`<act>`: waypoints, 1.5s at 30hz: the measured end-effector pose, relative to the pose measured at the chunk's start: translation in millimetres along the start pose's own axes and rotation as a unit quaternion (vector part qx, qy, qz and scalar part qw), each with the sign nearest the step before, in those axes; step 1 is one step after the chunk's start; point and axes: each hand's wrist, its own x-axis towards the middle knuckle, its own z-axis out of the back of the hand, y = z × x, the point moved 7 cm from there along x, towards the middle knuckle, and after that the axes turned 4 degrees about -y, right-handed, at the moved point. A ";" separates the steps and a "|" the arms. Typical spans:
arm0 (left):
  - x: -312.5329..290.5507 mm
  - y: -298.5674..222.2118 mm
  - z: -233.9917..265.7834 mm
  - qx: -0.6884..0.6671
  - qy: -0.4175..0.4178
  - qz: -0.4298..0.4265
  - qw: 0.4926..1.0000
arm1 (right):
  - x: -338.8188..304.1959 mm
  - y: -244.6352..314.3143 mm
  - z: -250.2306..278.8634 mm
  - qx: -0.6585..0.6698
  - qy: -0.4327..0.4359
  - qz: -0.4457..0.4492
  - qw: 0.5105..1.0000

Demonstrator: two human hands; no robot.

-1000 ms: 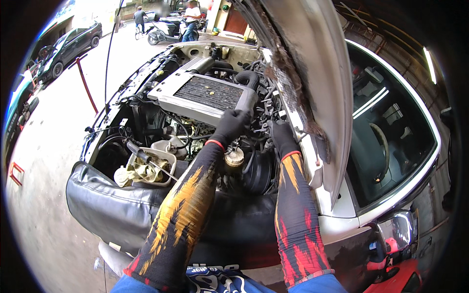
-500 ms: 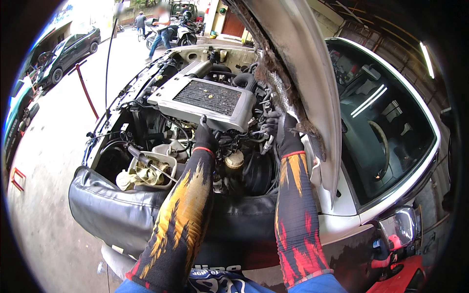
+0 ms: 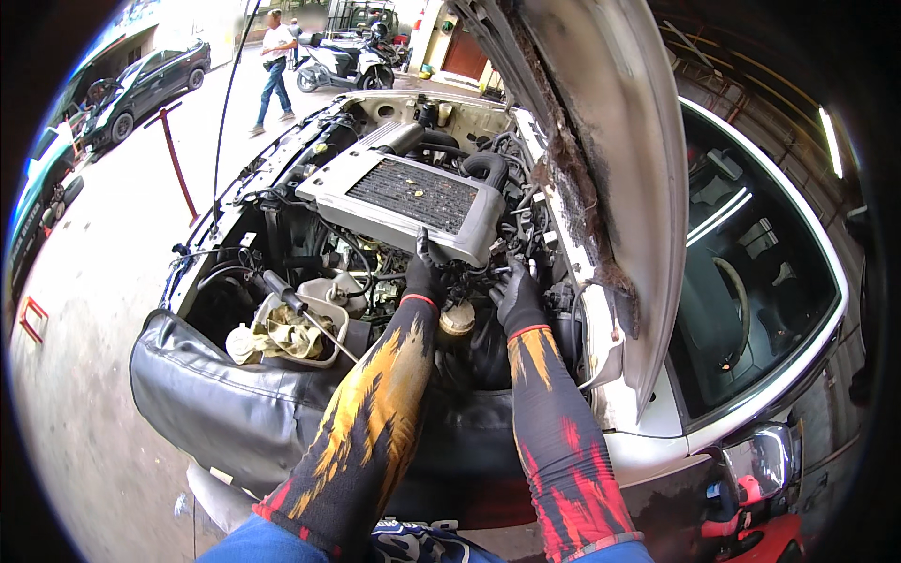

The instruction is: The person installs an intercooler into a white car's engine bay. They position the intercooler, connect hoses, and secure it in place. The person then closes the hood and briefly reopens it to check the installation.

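Note:
My left hand point(image 3: 425, 272), in a black glove, reaches to the near edge of a silver finned intercooler point(image 3: 413, 202) in a car's engine bay. Its visible fingers are stretched up and apart against that edge; the rest are hidden. To its right, my right hand point(image 3: 516, 298), also gloved, is among hoses and wiring beside the intercooler's near right corner. Its fingers are spread and partly bent, and I see nothing held in them. Between my wrists, lower down, sits a round tan cap point(image 3: 457, 319).
A raised hood point(image 3: 629, 188) stands close on the right. At left, a white tub point(image 3: 328, 342) holds crumpled rags point(image 3: 293, 328), and a long-shafted tool with a dark handle point(image 3: 284, 291) lies across it. A black cover point(image 3: 216, 385) drapes the fender. Beyond, a person point(image 3: 277, 66) walks near a scooter point(image 3: 343, 70).
My right hand has come left and down, away from the hood, toward my left hand. The left hand stays at the intercooler's edge. My view has shifted slightly, and the person outside has walked left.

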 end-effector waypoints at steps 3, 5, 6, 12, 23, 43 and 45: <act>-6.1 -10.0 -0.2 0.294 -0.015 -0.177 0.939 | -6.3 7.4 0.9 0.040 0.025 -0.017 0.999; -4.0 -14.6 1.6 0.271 -0.017 -0.212 0.939 | -8.6 23.6 -5.4 0.053 0.044 0.011 0.998; -4.4 -21.0 3.5 0.255 -0.026 -0.249 0.934 | -9.0 31.4 -6.8 0.058 0.038 0.023 0.997; 27.6 -15.1 -11.7 -0.260 0.023 0.122 0.958 | 6.0 60.3 -11.7 0.120 0.063 0.031 0.990; 15.9 -56.0 -25.5 -0.367 0.095 0.187 0.906 | 2.5 108.6 -20.8 0.090 0.177 0.131 0.971; -97.1 -56.3 -128.1 0.531 0.272 -0.192 0.779 | 22.4 111.2 -15.4 0.144 0.193 0.132 0.962; -78.6 -57.8 -131.5 0.575 0.185 -0.241 0.760 | 30.1 106.2 -15.2 0.179 0.197 0.123 0.956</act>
